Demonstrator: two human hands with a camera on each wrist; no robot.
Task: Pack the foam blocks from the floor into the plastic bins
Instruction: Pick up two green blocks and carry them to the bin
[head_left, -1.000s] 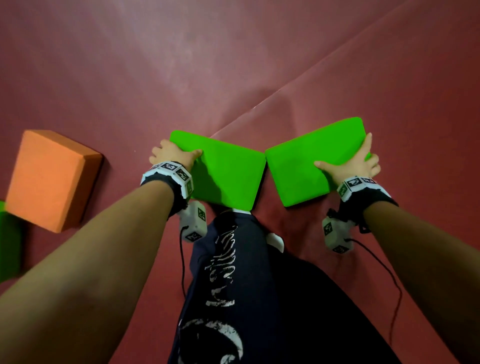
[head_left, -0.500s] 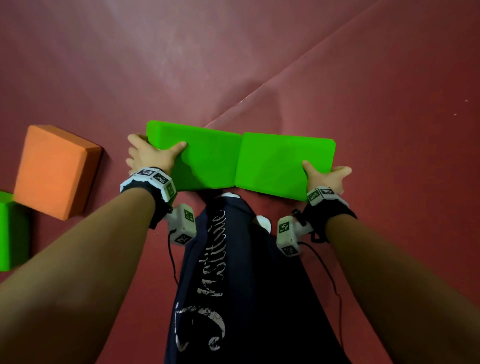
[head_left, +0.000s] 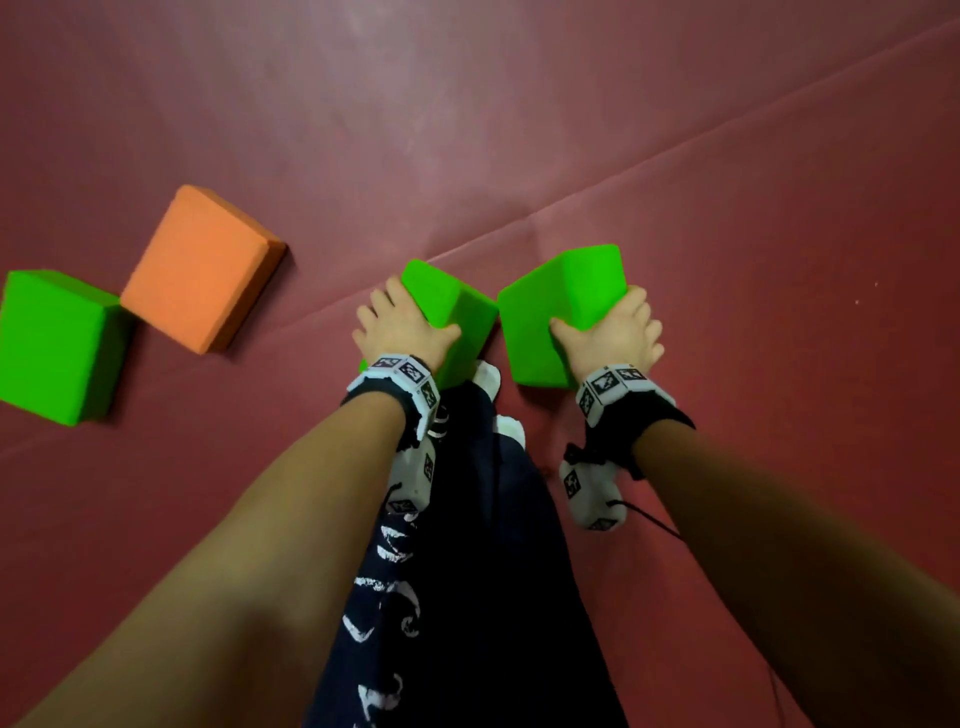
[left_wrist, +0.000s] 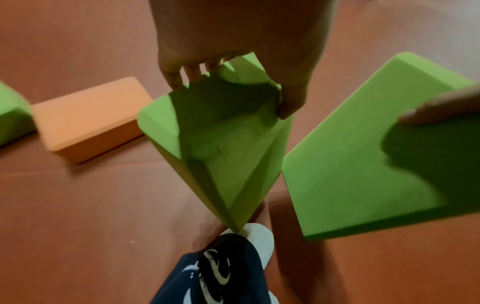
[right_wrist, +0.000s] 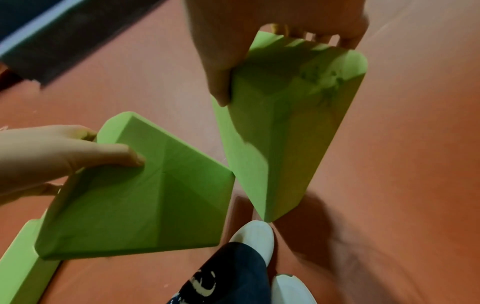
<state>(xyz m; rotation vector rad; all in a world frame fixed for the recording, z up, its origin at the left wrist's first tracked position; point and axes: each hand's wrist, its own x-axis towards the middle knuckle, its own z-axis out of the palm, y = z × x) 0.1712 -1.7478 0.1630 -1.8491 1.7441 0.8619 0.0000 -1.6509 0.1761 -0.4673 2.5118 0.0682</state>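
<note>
My left hand (head_left: 402, 325) grips one end of a green foam block (head_left: 457, 317) and holds it hanging above the red floor; the left wrist view shows the same block (left_wrist: 221, 139) pinched between thumb and fingers. My right hand (head_left: 610, 338) grips a second green foam block (head_left: 556, 317) the same way, also seen as the block (right_wrist: 280, 133) in the right wrist view. The two blocks hang side by side, almost touching, above my white shoes (head_left: 488, 379). No plastic bin is in view.
An orange foam block (head_left: 200, 267) lies on the red mat (head_left: 727, 260) to the left, touching another green block (head_left: 54, 345) at the far left. A seam in the mat runs diagonally behind the held blocks. My dark trouser legs fill the lower middle.
Both green blocks have been lifted off the floor and turned from lying flat to hanging on end. My view has shifted right, so the orange and far green blocks show more fully.
</note>
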